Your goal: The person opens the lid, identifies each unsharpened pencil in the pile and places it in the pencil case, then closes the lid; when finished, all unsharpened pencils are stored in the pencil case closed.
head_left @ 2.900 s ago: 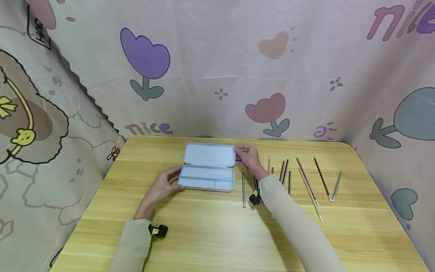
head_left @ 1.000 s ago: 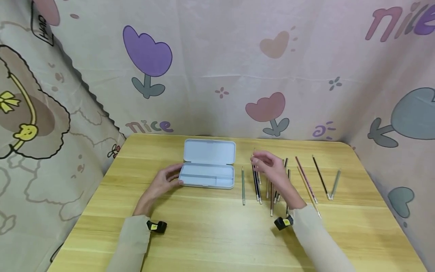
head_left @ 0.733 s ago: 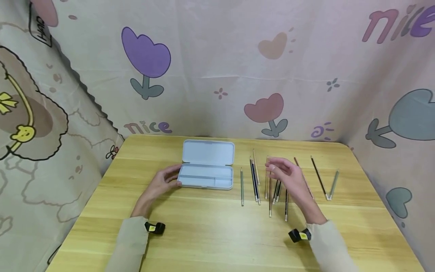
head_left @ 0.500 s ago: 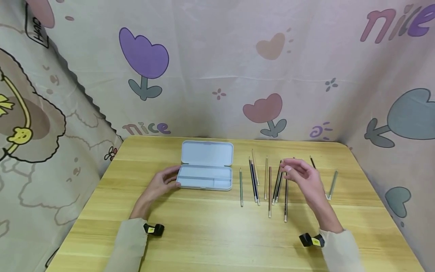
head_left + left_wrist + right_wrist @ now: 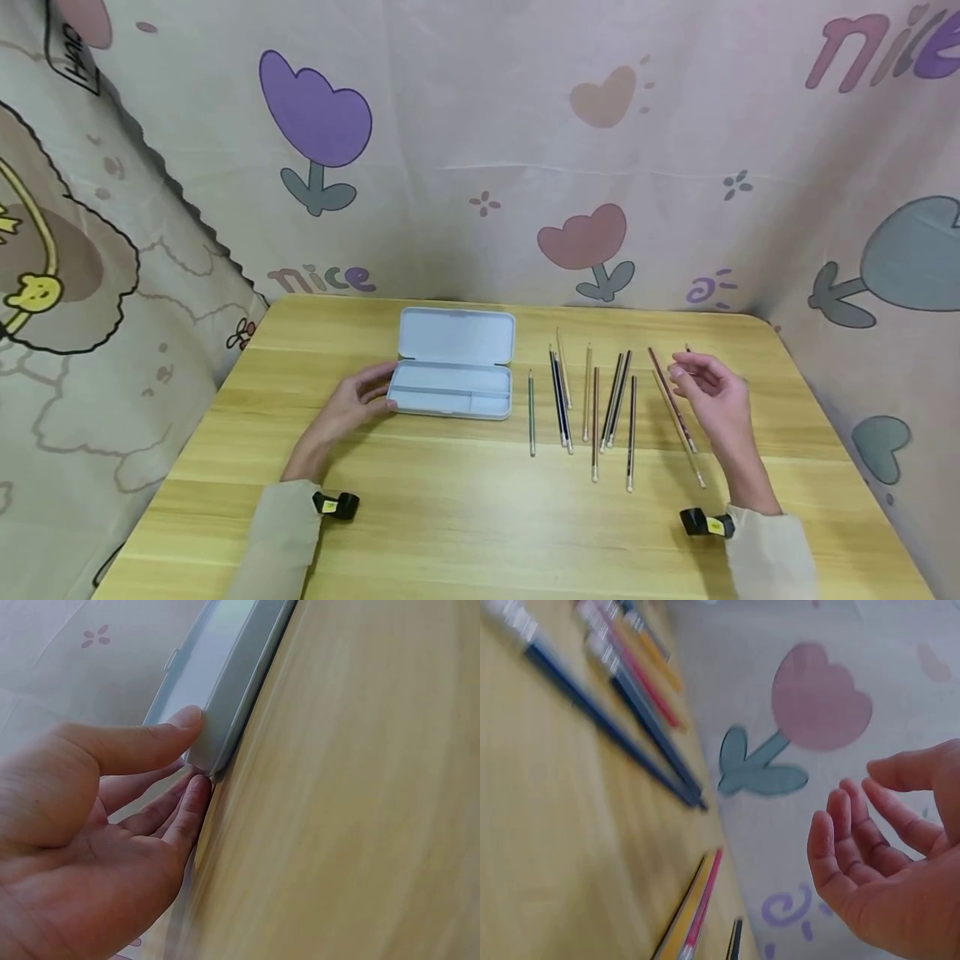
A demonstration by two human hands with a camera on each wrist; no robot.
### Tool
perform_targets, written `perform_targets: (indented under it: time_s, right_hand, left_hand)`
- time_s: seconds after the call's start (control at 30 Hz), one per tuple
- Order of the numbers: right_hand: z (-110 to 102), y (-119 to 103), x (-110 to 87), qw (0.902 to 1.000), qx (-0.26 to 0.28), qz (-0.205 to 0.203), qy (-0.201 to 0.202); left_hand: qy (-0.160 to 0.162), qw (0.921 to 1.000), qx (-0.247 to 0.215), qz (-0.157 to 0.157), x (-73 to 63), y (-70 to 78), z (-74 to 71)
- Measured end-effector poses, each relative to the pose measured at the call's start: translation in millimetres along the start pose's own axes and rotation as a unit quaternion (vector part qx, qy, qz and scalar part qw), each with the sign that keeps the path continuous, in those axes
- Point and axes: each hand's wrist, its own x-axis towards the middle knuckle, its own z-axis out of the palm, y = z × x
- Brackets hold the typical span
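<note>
A pale blue pencil case [image 5: 457, 335] stands on the table with its lid raised, its divided tray showing nothing inside. My left hand [image 5: 351, 410] holds the case's left end; in the left wrist view the thumb lies on its wall and the fingertips meet the lower corner. My right hand [image 5: 717, 406] is lifted over the right-hand pencils, fingers loosely bent and holding nothing. Nearest to it are a dark red pencil [image 5: 670, 396] and a natural wood pencil [image 5: 679, 427]. Behind the hand, a black pencil [image 5: 687, 346] shows only its tip.
Several pencils lie right of the case, mostly lengthwise: a green pencil [image 5: 532, 417], dark blue pencils [image 5: 559, 404], a brown pencil [image 5: 596, 425], black pencils [image 5: 617, 404] and a dark pencil [image 5: 632, 433]. A printed cloth [image 5: 450, 117] hangs behind the wooden table [image 5: 465, 517].
My right hand has left the case lid and passed rightward above the pencils to the far-right ones. The left hand stays at the case, which has barely moved.
</note>
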Motion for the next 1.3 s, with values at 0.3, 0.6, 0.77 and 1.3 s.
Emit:
perform_targets:
  time_s: [0.3,0.6,0.77,1.3]
  right_hand:
    - [-11.2,33.3,5.5,0.9787,-0.203,0.024,0.023]
    - [-15.9,47.6,8.2,0.9528,-0.302,0.018,-0.019]
    - [-15.2,47.4,8.4,0.9459,-0.321,0.020,-0.046]
    - [-16.8,46.0,4.4,0.9337,-0.354,0.021,-0.046]
  left_hand:
    - [-0.004,1.0000,-0.004,0.000,-3.1,0.5,-3.8]
    - [0.001,0.9999,0.014,0.007,-3.4,0.3,-3.5]
    - [0.002,0.9999,0.013,0.003,-1.6,0.5,-3.0]
    - [0.001,0.9999,0.014,0.000,1.1,0.0,-2.1]
